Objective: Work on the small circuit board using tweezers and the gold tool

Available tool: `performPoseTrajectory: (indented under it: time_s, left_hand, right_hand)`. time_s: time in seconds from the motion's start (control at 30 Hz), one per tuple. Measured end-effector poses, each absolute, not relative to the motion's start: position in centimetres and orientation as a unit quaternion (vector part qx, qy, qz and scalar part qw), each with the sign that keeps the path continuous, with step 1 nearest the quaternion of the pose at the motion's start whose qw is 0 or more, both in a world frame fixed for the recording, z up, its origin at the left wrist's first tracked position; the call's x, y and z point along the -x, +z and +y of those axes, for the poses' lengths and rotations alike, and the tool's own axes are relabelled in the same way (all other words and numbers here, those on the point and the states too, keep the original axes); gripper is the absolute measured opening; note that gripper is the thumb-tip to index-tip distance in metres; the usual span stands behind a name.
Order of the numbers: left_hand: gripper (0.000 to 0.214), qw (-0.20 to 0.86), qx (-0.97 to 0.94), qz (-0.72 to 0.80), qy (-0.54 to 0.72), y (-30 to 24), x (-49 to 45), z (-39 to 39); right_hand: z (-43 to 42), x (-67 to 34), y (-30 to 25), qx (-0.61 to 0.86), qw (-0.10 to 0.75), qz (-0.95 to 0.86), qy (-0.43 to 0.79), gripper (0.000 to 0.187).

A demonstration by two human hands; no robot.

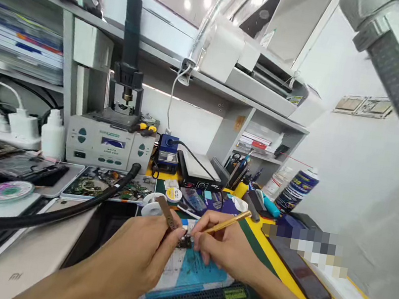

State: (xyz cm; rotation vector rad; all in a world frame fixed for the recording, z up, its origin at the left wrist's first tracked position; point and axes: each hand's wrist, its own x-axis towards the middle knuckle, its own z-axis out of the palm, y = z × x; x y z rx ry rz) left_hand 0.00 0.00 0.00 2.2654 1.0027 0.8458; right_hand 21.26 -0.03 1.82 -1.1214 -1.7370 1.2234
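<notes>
My left hand (139, 253) is closed in a pinch around tweezers (166, 213), whose tips reach down to a small dark electronic part (185, 241). My right hand (224, 248) grips a thin gold-coloured tool (228, 222) like a pen, its tip at the same small part. Both hands meet over a blue and white sheet (196, 271) lying on a green work mat (261, 259) with a yellow border.
A rework station (110, 143) stands at the back, with a thick black hose (42, 218) crossing the left. Circuit boards (104, 186), solder reels (153, 207), a hot plate (198, 174), a spray can (296, 189) and a dark phone (299, 272) surround the mat.
</notes>
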Motion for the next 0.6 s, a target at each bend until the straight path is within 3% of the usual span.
performPoseTrajectory:
  time_s: [0.6]
  left_hand:
    - [0.032,0.257,-0.847,0.362,0.293,0.25,0.31,-0.06]
  right_hand:
    - [0.04,-21.05,1.76,0.430,0.365,-0.685,0.461,0.004]
